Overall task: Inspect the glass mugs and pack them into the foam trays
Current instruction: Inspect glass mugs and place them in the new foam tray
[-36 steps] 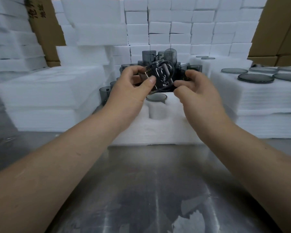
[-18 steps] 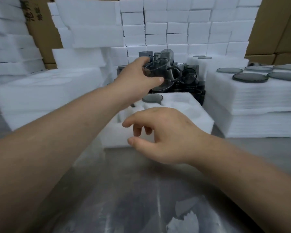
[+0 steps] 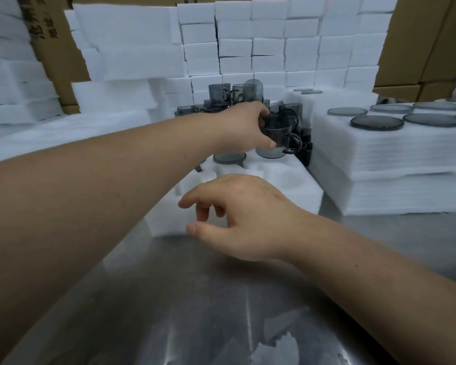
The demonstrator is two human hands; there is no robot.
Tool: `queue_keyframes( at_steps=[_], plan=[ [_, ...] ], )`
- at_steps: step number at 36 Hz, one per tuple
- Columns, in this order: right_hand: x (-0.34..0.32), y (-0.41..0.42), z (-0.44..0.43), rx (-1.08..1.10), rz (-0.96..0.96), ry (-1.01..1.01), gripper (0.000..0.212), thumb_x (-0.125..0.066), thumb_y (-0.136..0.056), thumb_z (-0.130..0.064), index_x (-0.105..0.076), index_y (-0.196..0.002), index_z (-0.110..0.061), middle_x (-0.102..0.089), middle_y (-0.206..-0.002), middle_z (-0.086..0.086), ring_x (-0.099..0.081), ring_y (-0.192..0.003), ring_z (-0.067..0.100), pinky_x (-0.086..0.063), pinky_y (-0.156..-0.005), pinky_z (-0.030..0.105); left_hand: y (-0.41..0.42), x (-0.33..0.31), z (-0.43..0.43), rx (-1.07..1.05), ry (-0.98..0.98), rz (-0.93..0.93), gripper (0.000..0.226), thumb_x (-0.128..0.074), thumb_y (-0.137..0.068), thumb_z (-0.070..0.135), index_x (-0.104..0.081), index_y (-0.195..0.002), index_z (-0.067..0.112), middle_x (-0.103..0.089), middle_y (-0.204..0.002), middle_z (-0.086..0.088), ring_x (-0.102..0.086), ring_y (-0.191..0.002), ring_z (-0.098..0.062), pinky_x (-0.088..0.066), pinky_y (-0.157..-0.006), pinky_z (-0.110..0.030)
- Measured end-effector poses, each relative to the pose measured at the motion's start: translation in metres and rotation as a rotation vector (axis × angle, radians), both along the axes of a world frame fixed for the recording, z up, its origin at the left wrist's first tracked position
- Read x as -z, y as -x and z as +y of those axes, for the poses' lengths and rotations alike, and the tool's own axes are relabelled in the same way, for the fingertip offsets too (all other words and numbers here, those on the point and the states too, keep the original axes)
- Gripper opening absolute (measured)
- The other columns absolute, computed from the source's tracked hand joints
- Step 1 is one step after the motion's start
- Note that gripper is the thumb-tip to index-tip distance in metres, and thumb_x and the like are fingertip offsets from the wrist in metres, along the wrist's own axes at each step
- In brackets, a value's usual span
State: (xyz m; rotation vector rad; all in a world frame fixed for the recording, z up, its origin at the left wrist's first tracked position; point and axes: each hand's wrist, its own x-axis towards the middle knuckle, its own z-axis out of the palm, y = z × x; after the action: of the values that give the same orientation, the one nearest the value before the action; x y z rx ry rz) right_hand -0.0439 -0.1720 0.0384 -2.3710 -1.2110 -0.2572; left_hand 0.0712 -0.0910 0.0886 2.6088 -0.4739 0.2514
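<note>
A person's left hand point(image 3: 244, 127) reaches across a white foam tray with moulded pockets point(image 3: 290, 185), its grip closed round a smoky grey glass mug with a loop handle point(image 3: 278, 134). The mug is over the tray's far right pocket. Whether its base touches the foam cannot be told, because a round grey shape beneath blurs into it. The fingers are mostly hidden behind the glass.

The right hand point(image 3: 245, 217) hangs over the tray's near edge, grip open, fingers loosely curled and holding nothing.

One packed grey mug point(image 3: 229, 157) shows only its rim in a far pocket. Behind, a cluster of loose matching mugs point(image 3: 220, 94) is partly hidden by the left hand. Grey glass discs point(image 3: 377, 122) lie on stacked foam sheets point(image 3: 379, 159) at right — some cut off by the frame edge. The tray sits on a shiny metal worktop point(image 3: 195, 312).
</note>
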Motion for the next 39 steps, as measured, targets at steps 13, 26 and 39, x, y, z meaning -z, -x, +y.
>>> queue_keyframes(
  at_steps=[13,26,39],
  plan=[
    [0.001,-0.001,0.001,0.003,0.019,0.002,0.035,-0.056,-0.085,-0.041,-0.059,-0.119,-0.030,-0.060,-0.087,-0.017,-0.042,-0.068,-0.009,-0.029,-0.062,0.008,-0.002,0.005,0.006,0.042,-0.134,0.041,0.070,-0.069,-0.081,0.034,-0.035,-0.141,0.018,-0.050,-0.129,0.004,-0.046,-0.102,-0.010,-0.034,-0.084,-0.021],
    [-0.001,0.000,0.000,-0.002,0.017,0.016,0.036,-0.055,-0.086,-0.041,-0.058,-0.120,-0.030,-0.064,-0.092,-0.015,-0.042,-0.071,-0.002,-0.027,-0.060,0.007,-0.003,0.012,0.006,0.021,-0.196,0.084,0.071,-0.064,-0.084,0.038,-0.031,-0.143,0.017,-0.048,-0.134,0.001,-0.046,-0.105,-0.012,-0.036,-0.086,-0.022],
    [0.001,-0.002,0.001,0.000,0.007,-0.004,0.034,-0.057,-0.085,-0.039,-0.060,-0.117,-0.029,-0.062,-0.087,-0.015,-0.042,-0.067,-0.006,-0.030,-0.063,0.008,0.006,0.015,0.000,-0.021,-0.125,0.086,0.055,-0.047,-0.091,0.050,-0.046,-0.133,0.015,-0.053,-0.118,0.001,-0.052,-0.103,-0.017,-0.045,-0.082,-0.028]
  ],
)
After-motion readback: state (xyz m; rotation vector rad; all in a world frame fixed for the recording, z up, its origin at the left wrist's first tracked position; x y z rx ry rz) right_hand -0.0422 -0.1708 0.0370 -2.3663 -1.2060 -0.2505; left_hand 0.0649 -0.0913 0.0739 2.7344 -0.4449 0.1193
